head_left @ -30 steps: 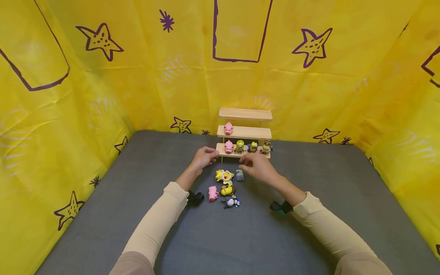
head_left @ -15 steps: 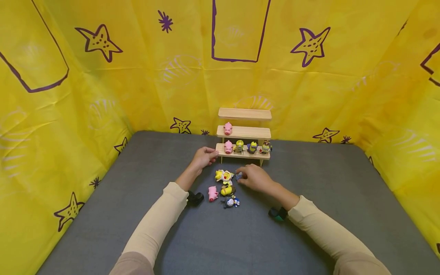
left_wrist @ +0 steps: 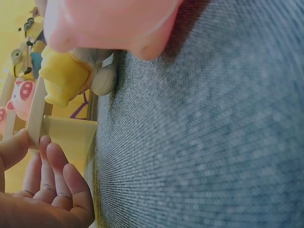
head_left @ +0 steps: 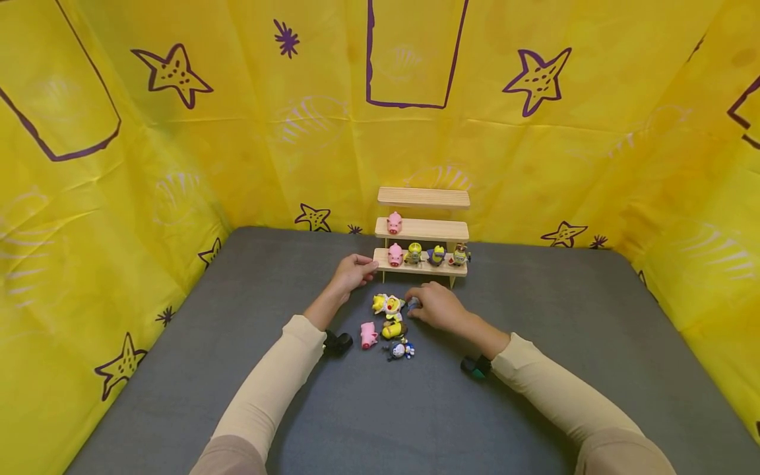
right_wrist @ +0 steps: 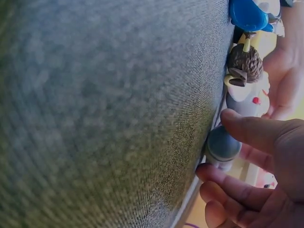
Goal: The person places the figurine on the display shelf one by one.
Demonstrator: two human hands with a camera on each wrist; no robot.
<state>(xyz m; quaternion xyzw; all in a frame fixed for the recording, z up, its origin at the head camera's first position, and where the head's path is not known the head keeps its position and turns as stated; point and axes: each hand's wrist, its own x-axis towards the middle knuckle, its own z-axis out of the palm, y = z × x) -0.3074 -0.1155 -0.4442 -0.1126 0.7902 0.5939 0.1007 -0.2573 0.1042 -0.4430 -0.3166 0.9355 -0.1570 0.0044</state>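
Note:
At the left end of the lowest board, my left hand [head_left: 353,272] pinches the wooden three-tier shelf [head_left: 421,268] between thumb and fingers. My right hand [head_left: 441,307] has its thumb and forefinger around a small grey-blue figurine [right_wrist: 223,143] lying on the cloth before the shelf. Just left of it lie white-and-yellow figurines [head_left: 390,305]. Nearer to me are a pink pig [head_left: 368,335], a yellow figurine with a brown back [head_left: 392,330], and blue, white and grey figurines [head_left: 399,349].
The lowest board carries a pink pig [head_left: 395,254] and three yellow figurines [head_left: 437,255]. Another pink pig [head_left: 394,223] stands at the left of the middle board. Dark cloth [head_left: 380,415] covers the table, with yellow printed fabric [head_left: 249,165] around it.
My right hand has come down from in front of the lowest board, toward me, and closed its fingers around the grey-blue figurine. My left hand stays at the shelf.

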